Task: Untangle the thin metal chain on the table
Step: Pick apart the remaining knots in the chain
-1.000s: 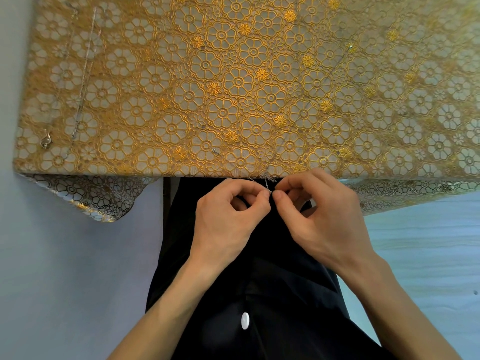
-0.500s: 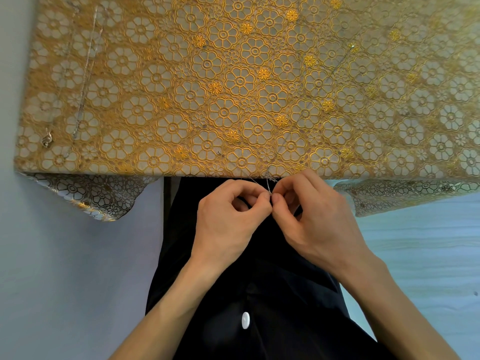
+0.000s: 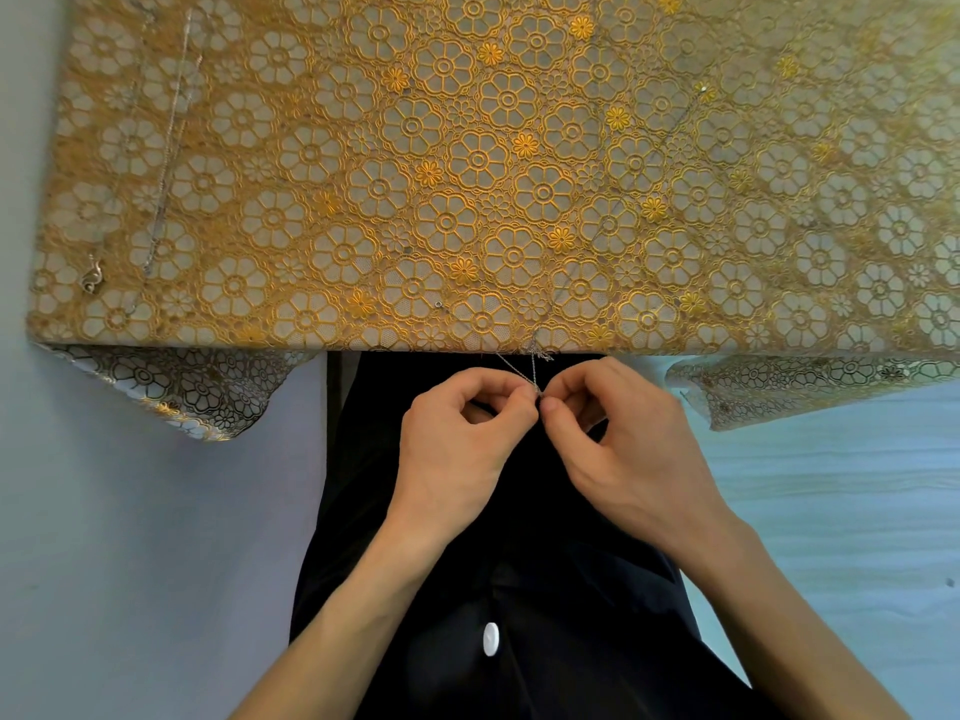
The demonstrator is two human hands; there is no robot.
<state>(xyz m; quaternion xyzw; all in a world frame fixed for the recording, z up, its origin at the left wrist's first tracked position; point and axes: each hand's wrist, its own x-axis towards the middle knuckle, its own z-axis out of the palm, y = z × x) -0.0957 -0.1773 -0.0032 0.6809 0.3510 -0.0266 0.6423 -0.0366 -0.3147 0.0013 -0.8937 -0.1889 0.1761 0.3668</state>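
The thin silver metal chain (image 3: 531, 370) is pinched between the fingertips of the left hand (image 3: 460, 444) and the right hand (image 3: 626, 452), just off the 6 o'clock edge of the gold floral lace-covered table (image 3: 311, 163). One strand is stretched across the cloth toward 1 o'clock.

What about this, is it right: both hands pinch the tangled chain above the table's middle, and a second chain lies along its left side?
Not quite. In the head view the left hand and right hand pinch the tangled chain just off the table's near edge, over dark clothing, not above its middle. The second chain does lie along the left side.
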